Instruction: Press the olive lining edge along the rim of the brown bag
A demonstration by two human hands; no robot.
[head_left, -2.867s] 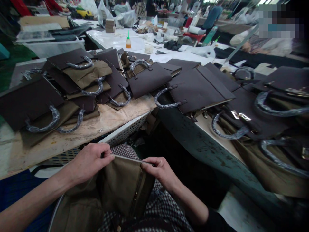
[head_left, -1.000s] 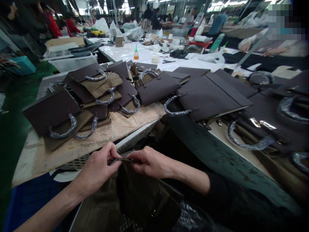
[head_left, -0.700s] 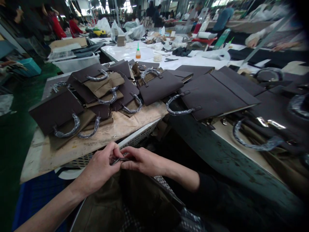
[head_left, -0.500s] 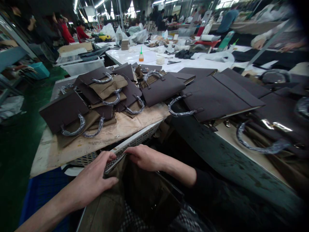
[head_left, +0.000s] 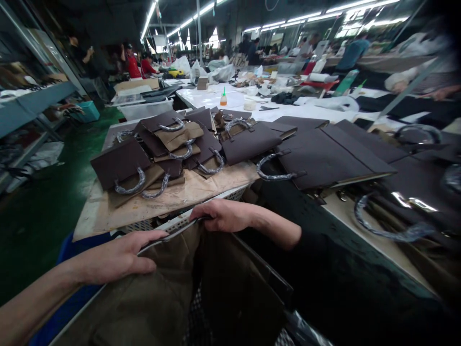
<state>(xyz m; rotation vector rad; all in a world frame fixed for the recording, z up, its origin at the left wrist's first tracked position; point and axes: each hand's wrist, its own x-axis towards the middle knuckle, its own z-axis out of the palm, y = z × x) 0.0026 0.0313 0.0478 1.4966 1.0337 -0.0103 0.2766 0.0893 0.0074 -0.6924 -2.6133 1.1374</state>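
Observation:
A dark bag piece with brown lining [head_left: 162, 288] lies low in front of me, its upper edge stretched between my hands. On the left, my left hand [head_left: 122, 257] grips that edge, thumb on the lining side and fingers over the far side. Toward the middle, my right hand [head_left: 221, 216] pinches the same edge near its other end. A checked fabric shows deeper down, between the folds of lining. The lower part of the piece runs out of view.
Several dark brown handbag panels [head_left: 252, 142] with plastic-wrapped handles [head_left: 131, 182] lie on a paper-covered table [head_left: 108, 214]. A white perforated basket [head_left: 230, 193] stands under its edge. More panels [head_left: 334, 151] lie at right. A small glue bottle [head_left: 224, 99] stands on the white table behind; people work beyond.
My hands have moved apart along the lined edge, the left one going left and down, the right one slightly up. The view has tilted up and turned left.

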